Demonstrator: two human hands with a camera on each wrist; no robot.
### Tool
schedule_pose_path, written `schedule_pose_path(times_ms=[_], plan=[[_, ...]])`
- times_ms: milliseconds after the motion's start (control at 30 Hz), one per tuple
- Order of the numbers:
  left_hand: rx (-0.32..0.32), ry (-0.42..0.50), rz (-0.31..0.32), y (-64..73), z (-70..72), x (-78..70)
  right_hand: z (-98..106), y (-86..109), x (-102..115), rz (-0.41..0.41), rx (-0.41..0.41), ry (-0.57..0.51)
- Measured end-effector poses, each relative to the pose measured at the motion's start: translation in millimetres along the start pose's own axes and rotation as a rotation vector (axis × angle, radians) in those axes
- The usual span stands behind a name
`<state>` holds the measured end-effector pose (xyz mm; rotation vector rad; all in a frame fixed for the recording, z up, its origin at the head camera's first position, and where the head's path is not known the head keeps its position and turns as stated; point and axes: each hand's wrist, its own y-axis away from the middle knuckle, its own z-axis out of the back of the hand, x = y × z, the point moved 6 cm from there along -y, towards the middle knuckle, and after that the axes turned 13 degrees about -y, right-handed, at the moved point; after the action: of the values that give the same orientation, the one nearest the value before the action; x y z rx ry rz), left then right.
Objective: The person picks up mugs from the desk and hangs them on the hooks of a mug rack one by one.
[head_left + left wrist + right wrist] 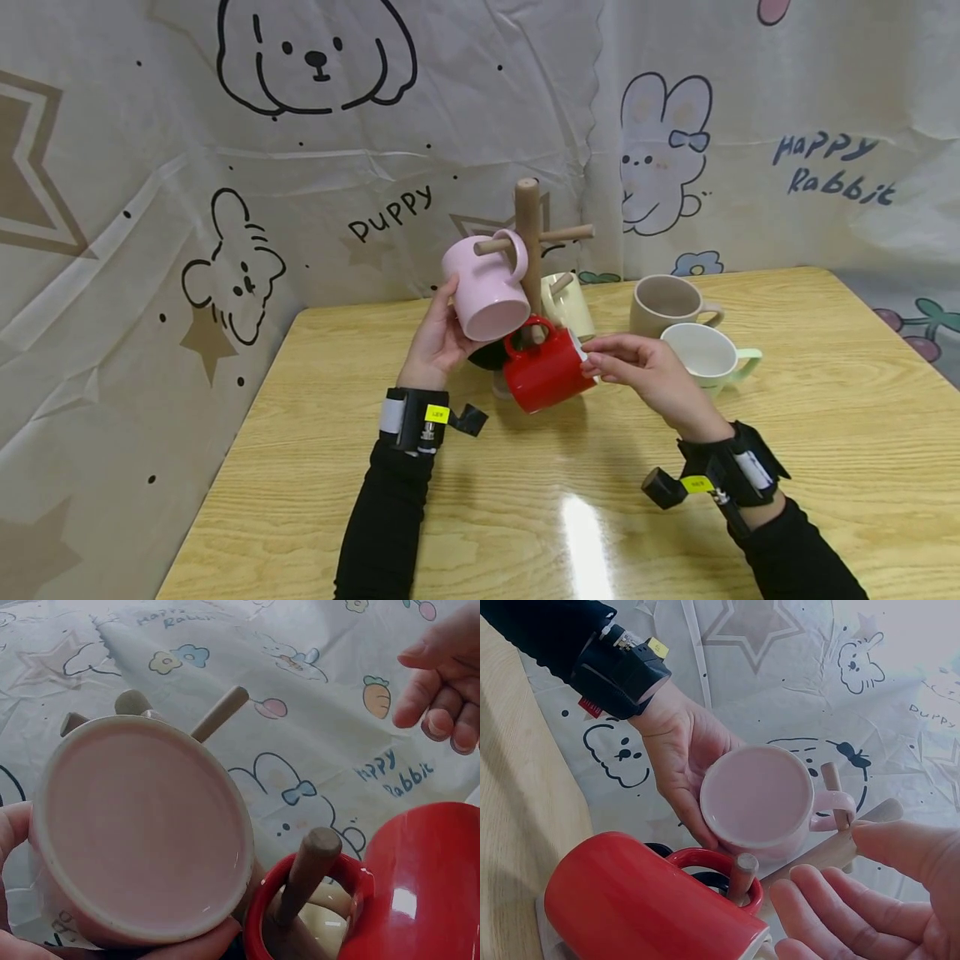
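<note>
My left hand (438, 342) grips a pink mug (486, 292), thumb and fingers around its side. The mug tilts, its handle looped over an upper peg of the wooden mug tree (527, 208); its round pink end (146, 832) faces the left wrist camera. A red mug (547, 375) hangs by its handle from a lower peg (309, 870), lying nearly sideways. My right hand (648, 375) is beside the red mug's rim, fingers loosely bent and nothing between them; the right wrist view has its fingertips (802, 877) apart from both mugs.
A cream mug (573, 312) hangs behind the post, and a black object (487, 357) is partly hidden behind the red mug. On the wooden table (300, 467), a taupe mug (652, 312) and a pale green mug (712, 367) stand to the right. A printed cloth (420, 150) hangs behind.
</note>
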<state>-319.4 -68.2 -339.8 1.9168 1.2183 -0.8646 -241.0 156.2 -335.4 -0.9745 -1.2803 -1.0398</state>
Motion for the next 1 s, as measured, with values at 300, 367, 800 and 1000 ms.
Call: schedule_pose_path(times_ms=[300,367,800,1000], plan=[[-0.009,-0.022,0.034,-3.2,1.8,1.7,-2.1,-0.9,-0.6,0.006,0.008,-0.007],[-0.016,-0.049,0.032,-3.5,2.8,1.3,-2.9,-0.9,-0.8,0.005,0.015,-0.009],[-0.007,-0.153,-0.018,0.1,6.4,-3.2,-4.8,-1.9,-3.7,-0.003,0.041,-0.012],[-0.011,-0.16,-0.008,0.4,8.1,-2.2,-4.7,-1.7,-5.8,-0.006,0.039,-0.007]])
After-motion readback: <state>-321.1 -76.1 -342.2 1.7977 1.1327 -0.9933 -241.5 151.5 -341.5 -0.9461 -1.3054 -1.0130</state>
